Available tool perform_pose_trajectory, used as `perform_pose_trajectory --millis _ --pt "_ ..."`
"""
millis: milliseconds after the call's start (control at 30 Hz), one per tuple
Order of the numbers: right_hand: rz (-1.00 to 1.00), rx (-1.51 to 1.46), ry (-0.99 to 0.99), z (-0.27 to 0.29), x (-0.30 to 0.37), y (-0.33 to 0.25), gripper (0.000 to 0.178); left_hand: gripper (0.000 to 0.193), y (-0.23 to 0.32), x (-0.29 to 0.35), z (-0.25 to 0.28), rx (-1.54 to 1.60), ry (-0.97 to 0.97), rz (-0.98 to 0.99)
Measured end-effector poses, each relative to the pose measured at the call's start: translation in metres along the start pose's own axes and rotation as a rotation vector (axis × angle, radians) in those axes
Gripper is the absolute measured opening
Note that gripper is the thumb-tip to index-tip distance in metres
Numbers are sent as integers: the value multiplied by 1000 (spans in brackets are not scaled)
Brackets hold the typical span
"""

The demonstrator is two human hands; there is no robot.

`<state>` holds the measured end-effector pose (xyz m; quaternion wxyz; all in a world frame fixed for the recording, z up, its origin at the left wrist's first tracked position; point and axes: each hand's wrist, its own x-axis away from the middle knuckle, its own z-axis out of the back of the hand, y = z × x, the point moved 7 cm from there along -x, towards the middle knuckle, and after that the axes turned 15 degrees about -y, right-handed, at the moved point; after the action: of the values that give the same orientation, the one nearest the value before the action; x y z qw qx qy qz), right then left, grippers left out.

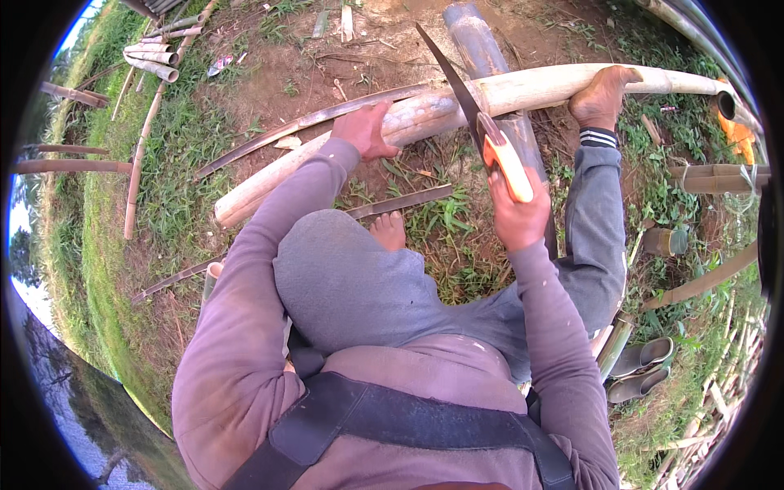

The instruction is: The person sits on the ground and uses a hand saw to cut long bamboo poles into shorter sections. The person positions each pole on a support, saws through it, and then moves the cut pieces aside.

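Observation:
A long pale bamboo pole lies crosswise ahead of me, resting over a darker, greyish bamboo pole. My left hand grips the pale pole left of the crossing, thumb toward me. In my right hand is the orange-and-white handle of a handsaw. Its dark blade slants up and to the left, crossing the pole near where the two poles meet. My bare right foot presses on the pale pole, right of the saw.
A split bamboo strip lies behind the pole, and another is by my left foot. Cut bamboo pieces are stacked at far left. A pair of shoes and a jar stand at right on grassy soil.

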<state>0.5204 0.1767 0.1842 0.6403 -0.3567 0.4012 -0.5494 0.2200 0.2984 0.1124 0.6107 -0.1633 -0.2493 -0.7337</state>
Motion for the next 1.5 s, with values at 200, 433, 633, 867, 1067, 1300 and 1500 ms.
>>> perform_pose_trajectory --millis 200,433,633,867,1067,1300,1500 --pt "-11 -92 -12 -10 -12 -5 14 115 -16 5 -3 -16 33 22" --pt "-122 -104 -20 52 116 -1 12 114 -15 13 -10 -22 65 18" --pt "19 -18 -30 -14 -46 2 15 113 -7 2 -1 4 47 9" --pt "-229 -67 -82 75 142 -9 11 114 -11 5 -7 25 23 21" --pt "9 -69 -73 -11 -17 1 11 114 -13 12 -6 -7 67 44" --pt "-23 -58 -101 12 30 -18 11 112 -22 7 9 -28 88 82" --pt "-169 -104 -101 57 121 -2 8 108 -8 9 -10 -19 36 70"
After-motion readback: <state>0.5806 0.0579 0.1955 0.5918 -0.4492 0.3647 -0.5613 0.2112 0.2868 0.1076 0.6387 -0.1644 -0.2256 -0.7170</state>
